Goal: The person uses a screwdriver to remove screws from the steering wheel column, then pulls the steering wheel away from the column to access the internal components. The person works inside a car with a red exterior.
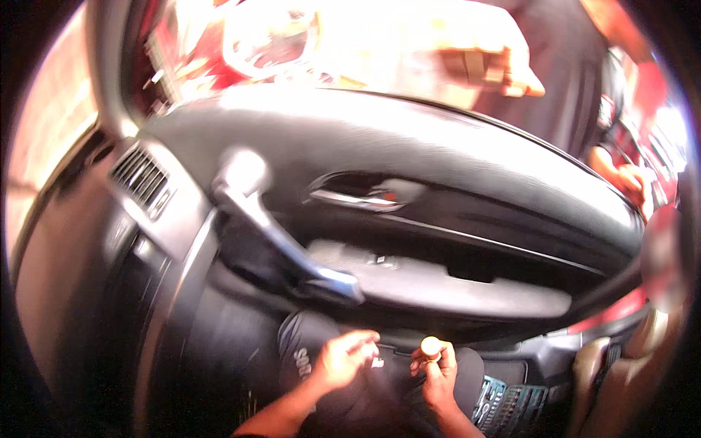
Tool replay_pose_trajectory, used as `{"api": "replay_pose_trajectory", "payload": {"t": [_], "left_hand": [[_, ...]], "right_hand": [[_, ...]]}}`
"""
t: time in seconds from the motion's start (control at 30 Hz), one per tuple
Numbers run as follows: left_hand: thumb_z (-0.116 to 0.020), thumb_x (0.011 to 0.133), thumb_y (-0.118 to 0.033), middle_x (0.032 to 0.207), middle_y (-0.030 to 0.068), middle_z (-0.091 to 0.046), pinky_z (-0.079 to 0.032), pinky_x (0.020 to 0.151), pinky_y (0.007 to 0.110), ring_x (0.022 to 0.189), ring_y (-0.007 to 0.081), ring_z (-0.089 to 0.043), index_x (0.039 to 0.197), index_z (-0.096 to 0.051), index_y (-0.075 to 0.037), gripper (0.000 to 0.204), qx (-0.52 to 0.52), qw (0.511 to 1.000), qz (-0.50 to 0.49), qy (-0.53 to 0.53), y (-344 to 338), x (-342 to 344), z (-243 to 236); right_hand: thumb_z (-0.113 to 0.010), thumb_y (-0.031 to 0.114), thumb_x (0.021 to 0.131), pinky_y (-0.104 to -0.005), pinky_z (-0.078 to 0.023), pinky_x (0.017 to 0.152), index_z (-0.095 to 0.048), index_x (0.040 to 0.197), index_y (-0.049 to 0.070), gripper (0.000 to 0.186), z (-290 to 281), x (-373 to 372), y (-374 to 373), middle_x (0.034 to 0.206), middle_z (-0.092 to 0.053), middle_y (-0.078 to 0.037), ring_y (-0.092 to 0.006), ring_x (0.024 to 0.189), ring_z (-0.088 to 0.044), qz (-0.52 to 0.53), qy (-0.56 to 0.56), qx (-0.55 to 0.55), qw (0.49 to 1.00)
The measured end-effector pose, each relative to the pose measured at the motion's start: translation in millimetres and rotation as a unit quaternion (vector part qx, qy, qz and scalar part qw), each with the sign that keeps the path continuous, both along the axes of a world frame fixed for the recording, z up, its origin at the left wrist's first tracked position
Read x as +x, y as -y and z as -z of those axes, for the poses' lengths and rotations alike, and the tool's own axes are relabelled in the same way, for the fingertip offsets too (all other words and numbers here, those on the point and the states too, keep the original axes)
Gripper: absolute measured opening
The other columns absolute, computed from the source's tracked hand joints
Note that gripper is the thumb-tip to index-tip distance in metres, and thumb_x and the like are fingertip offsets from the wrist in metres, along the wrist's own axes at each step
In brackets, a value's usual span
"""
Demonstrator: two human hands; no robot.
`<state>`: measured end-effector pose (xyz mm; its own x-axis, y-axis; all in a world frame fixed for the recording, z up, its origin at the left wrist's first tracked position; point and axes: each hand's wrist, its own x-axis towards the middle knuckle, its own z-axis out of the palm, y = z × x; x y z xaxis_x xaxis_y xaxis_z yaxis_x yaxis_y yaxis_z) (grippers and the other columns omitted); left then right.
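Observation:
I sit inside a car, facing a black door panel. My right hand, above my lap, is closed around a small thing with a round, pale yellow end; the rest of it is hidden in my fingers, so its kind does not show. To its left, my left hand has its fingers stretched toward the right hand, apart from it, and nothing shows in them. Both hands are below the grey armrest with its switches. A silver, bluish-ended curved bar slants down the panel. Motion blurs much of the picture.
An inner door handle sits in the panel, with an air vent to the left. Near my right leg lies an open socket set in a teal case. Beyond the window stands a person in dark clothes, one hand near the door edge.

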<state>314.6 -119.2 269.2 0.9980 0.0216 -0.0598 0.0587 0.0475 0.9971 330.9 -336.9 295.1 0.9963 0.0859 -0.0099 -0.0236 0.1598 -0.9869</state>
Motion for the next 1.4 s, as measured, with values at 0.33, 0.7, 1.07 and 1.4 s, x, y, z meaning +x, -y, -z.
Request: {"api": "replay_pose_trajectory", "payload": {"t": [0.33,0.7,1.07,1.4], "left_hand": [[-0.063,0.096,-0.003,0.105,0.0123,-0.072,-0.054,0.081,0.027,0.093,0.0158,-0.068,0.123,-0.067,0.003,0.028,-0.072,0.879,-0.445,0.155,-134,-3,-84],[-0.063,0.094,0.001,0.098,0.0089,-0.068,-0.052,0.079,0.027,0.088,0.0137,-0.065,0.114,-0.061,-0.001,0.02,-0.156,0.829,-0.489,0.222,-132,76,-112],[-0.051,0.101,0.001,0.1,0.012,-0.065,-0.051,0.082,0.027,0.087,0.0123,-0.061,0.118,-0.047,0.005,0.018,-0.223,0.813,-0.453,0.29,-134,61,-125],[-0.047,0.1,0.002,0.112,0.023,-0.066,-0.053,0.089,0.031,0.098,0.0236,-0.067,0.131,-0.037,0.009,0.033,-0.05,0.814,-0.436,0.38,-141,58,-113]], "right_hand": [[-0.058,-0.008,0.078,-0.03,-0.047,0.079,-0.043,0.108,0.008,0.037,-63,-9,-124,0.098,-0.053,-0.006,-0.0138,0.087,-0.054,-0.32,-0.041,0.025,0.946],[-0.077,0.02,0.071,-0.0323,-0.042,0.064,-0.043,0.092,0.009,0.042,-247,66,-270,0.08,-0.05,-0.009,-0.0169,0.067,-0.049,-0.286,0.24,-0.056,0.926],[-0.062,0.004,0.051,-0.0355,-0.048,0.058,-0.042,0.061,0.005,0.022,-283,114,-306,0.112,-0.07,-0.023,-0.0307,0.06,-0.059,-0.257,0.591,-0.509,0.57],[-0.069,0.017,0.058,-0.0353,-0.045,0.058,-0.056,0.07,0.008,0.02,-281,103,-321,0.12,-0.068,-0.013,-0.0211,0.064,-0.055,-0.256,0.629,-0.649,0.342]]}}
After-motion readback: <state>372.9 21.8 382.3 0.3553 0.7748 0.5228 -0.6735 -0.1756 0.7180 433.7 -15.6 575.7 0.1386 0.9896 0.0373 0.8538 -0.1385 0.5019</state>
